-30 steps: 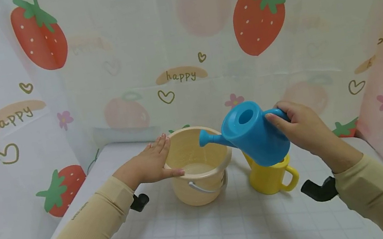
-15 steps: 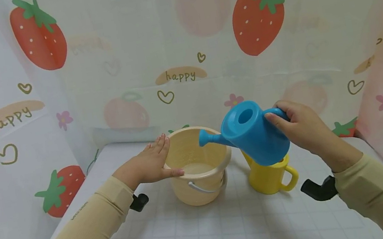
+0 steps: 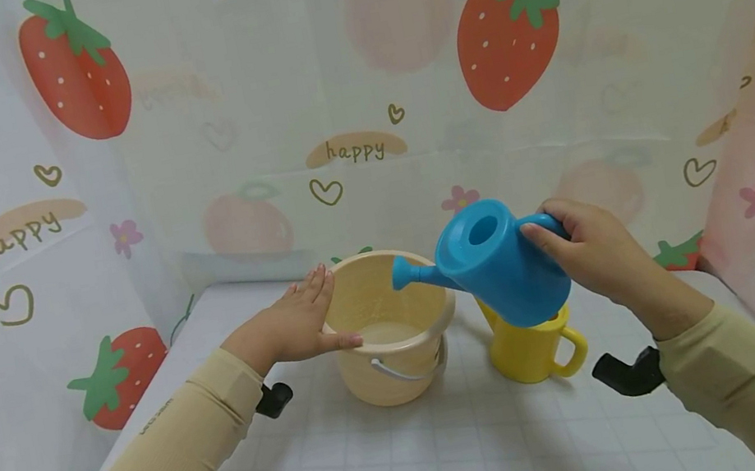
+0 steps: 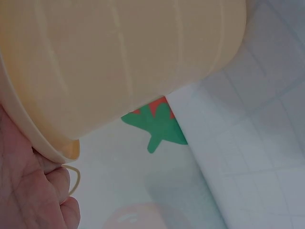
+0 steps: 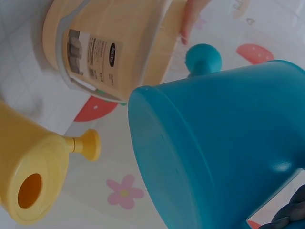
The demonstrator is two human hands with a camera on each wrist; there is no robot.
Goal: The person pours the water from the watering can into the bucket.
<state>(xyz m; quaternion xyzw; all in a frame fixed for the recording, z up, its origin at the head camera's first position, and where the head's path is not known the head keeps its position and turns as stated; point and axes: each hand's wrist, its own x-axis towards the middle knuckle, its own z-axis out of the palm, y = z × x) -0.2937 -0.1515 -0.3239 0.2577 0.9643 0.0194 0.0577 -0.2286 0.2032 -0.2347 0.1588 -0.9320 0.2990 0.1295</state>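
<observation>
My right hand (image 3: 598, 253) grips the handle of a blue watering can (image 3: 515, 275), held in the air and tilted to the left. Its spout (image 3: 421, 271) reaches over the right part of a beige bucket (image 3: 379, 377). Whether water leaves the spout I cannot tell. On the bucket's left rim rests my left hand (image 3: 287, 324), fingers straight and thumb along the front rim. A yellow watering can (image 3: 523, 354) stands on the table below the blue one, which hides its top in the head view; the right wrist view shows its round opening (image 5: 30, 191).
The bucket's pale handle (image 3: 400, 372) hangs down at its front, and a label (image 5: 93, 57) shows on its side. A white gridded cloth covers the table (image 3: 386, 467). Behind stands a curtain (image 3: 254, 123) printed with strawberries. Black wrist mounts (image 3: 629, 374) stick out below both wrists.
</observation>
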